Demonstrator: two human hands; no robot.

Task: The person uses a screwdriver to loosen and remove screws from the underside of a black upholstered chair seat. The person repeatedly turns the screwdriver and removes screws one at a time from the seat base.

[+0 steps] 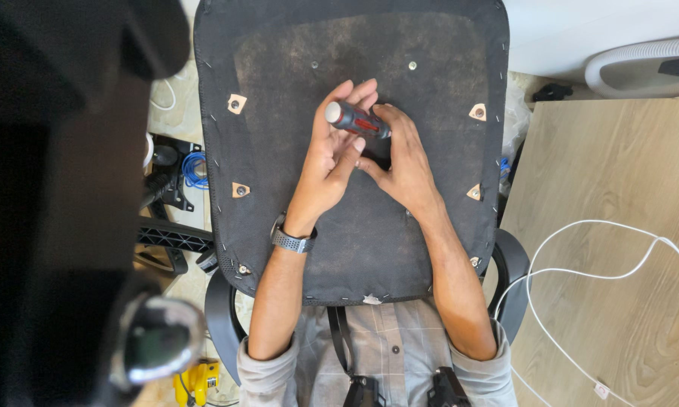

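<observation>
On the person's lap lies one upturned chair seat (279, 151), its dark fabric underside facing up. Four tan corner patches with bolt holes show on it: two on the left side (237, 103) and (240, 189), two on the right (478, 112) and (474, 192). One small silver screw (412, 65) sits near the top edge.

One screwdriver (357, 120), with a red and dark grey handle and a white end cap, is held over the middle of the seat. The left hand (330, 154) is partly curled, its fingers and thumb wrapped loosely round the handle's capped end. The right hand (402, 158) is bent over the other end of the handle, its fingertips pressed on it; the tip of the tool is hidden beneath this hand.

One watch (290, 240) is on the left wrist. One white cable (580, 271) loops over the wooden floor (618, 188) to the right. One yellow tool (196, 383) lies at lower left.
</observation>
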